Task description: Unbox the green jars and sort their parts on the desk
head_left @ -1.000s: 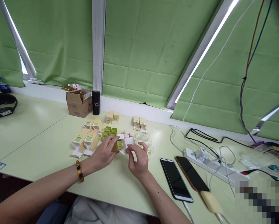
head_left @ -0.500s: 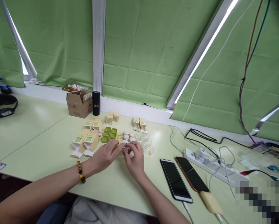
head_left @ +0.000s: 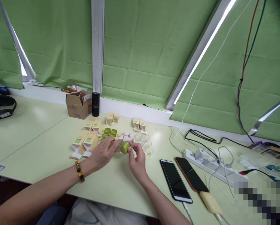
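My left hand (head_left: 104, 153) grips a small kraft cardboard box (head_left: 117, 147), partly hidden by its fingers. The box's white inner flaps spread at its right end. At that mouth, my right hand (head_left: 138, 164) pinches a small green container (head_left: 125, 147); how far it sits inside the box I cannot tell. Just behind the hands are several more green containers (head_left: 113, 131), small pale pink pieces (head_left: 126, 135) and clear cups (head_left: 146, 145) with yellow bits in them. Left of my left hand stand tan boxes (head_left: 91, 139) with green labels and open flaps.
Farther back are closed tan boxes (head_left: 109, 118), a black tumbler (head_left: 95, 104) and a brown carton (head_left: 78, 106). To the right lie two phones (head_left: 176, 181), a cream power bank (head_left: 210, 201), a white power strip (head_left: 210, 167) and loose cables.
The held box's open end has come into sight, with the green container now showing at its mouth. My right hand has shifted slightly down and its fingers pinch the container.
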`<act>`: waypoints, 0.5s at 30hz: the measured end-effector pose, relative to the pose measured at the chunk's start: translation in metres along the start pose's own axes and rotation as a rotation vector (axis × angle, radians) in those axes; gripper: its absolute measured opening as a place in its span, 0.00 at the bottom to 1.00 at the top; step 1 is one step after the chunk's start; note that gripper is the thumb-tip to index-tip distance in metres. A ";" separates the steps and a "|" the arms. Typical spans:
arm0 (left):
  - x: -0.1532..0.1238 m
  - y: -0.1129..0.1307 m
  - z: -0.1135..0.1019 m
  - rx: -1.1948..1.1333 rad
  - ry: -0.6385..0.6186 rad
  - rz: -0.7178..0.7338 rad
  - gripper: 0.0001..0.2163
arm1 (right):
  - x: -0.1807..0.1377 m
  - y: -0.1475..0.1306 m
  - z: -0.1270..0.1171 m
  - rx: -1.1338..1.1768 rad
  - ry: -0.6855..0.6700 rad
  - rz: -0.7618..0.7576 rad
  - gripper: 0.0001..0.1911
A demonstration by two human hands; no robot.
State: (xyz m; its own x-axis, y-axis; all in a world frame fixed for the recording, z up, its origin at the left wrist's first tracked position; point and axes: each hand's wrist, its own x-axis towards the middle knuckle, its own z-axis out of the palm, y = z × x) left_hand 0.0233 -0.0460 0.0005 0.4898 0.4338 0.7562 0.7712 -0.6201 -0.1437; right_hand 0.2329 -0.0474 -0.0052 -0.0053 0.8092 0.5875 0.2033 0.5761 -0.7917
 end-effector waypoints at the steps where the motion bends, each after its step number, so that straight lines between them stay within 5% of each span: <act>1: 0.001 0.000 -0.001 -0.006 0.006 -0.012 0.28 | 0.000 0.001 0.000 0.040 0.000 0.026 0.07; 10: 0.002 -0.002 -0.003 -0.086 0.037 -0.094 0.32 | 0.003 0.003 -0.002 0.177 0.034 0.073 0.12; 15: 0.001 -0.001 -0.001 -0.056 0.040 -0.053 0.30 | 0.001 -0.008 -0.004 0.274 -0.161 0.061 0.13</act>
State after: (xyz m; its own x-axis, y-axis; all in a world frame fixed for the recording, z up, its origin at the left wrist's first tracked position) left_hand 0.0228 -0.0454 0.0016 0.4315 0.4407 0.7871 0.7709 -0.6333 -0.0680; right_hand 0.2356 -0.0523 0.0024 -0.1603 0.8383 0.5211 -0.0634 0.5181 -0.8530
